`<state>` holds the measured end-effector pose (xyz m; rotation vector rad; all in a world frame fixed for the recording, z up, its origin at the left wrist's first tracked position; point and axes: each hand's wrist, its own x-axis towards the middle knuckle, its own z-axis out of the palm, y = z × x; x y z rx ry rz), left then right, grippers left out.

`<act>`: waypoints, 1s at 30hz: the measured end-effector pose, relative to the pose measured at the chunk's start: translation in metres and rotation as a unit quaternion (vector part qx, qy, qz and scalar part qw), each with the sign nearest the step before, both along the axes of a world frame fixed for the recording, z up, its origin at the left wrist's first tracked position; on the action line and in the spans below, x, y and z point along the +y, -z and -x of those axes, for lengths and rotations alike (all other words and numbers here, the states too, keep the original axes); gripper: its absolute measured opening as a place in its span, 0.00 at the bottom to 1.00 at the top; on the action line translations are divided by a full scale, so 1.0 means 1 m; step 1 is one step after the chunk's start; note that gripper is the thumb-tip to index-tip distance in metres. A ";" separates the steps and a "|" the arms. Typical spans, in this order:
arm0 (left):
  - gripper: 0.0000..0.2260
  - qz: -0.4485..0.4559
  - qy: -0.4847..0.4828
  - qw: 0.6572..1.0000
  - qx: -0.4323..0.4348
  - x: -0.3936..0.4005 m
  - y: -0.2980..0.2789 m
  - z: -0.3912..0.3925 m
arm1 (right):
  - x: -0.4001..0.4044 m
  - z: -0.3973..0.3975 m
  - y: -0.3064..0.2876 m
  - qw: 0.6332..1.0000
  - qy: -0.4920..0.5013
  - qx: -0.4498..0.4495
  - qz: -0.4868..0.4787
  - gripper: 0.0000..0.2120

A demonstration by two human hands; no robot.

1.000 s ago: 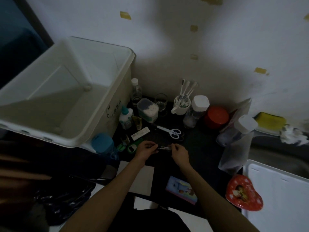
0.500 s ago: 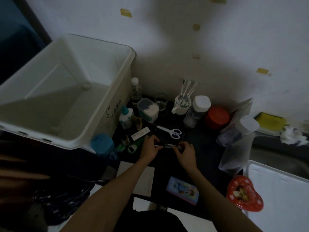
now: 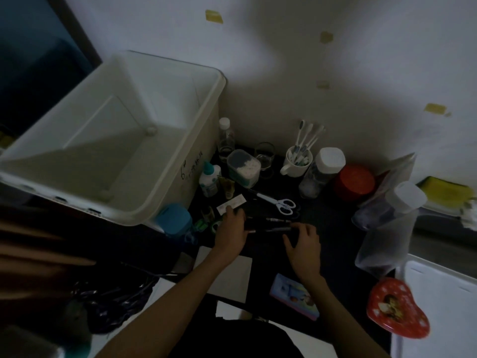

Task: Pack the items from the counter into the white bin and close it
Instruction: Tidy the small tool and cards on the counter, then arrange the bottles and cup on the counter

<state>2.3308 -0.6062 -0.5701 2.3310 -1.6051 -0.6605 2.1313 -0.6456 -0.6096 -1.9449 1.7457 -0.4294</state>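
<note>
Two hands are down on the dark counter (image 3: 335, 228), working together on some dark pens (image 3: 271, 226) that lie side by side. The left hand (image 3: 232, 231) has its fingers curled round one end of the pens. The right hand (image 3: 302, 244) rests with spread fingers at the other end, I think to push them into one bunch so they can be lifted in one go. The white bin (image 3: 124, 140) stands open just to the left, with nothing in it that I can see, so packing looks barely begun. Scissors (image 3: 278, 202), a cup of toothbrushes (image 3: 296, 164), a glue bottle (image 3: 210, 179) and a red heart tin (image 3: 395, 311) wait close by, easy to reach
</note>
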 end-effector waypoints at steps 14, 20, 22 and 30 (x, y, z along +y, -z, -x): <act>0.35 -0.176 -0.018 0.969 -0.175 -0.007 -0.033 -0.050 | 0.000 -0.055 -0.029 0.979 -0.128 -0.138 0.075 0.09; 0.24 -0.162 -0.027 0.980 -0.113 -0.018 -0.030 -0.059 | -0.006 -0.105 -0.015 0.957 -0.272 -0.097 -0.017 0.11; 0.21 -0.145 -0.045 0.983 -0.107 -0.019 -0.030 -0.060 | -0.013 -0.117 -0.009 0.955 -0.288 -0.069 -0.016 0.14; 0.33 -0.128 -0.083 0.983 -0.104 -0.019 -0.033 -0.060 | -0.042 -0.141 -0.003 0.951 -0.286 0.120 -0.008 0.29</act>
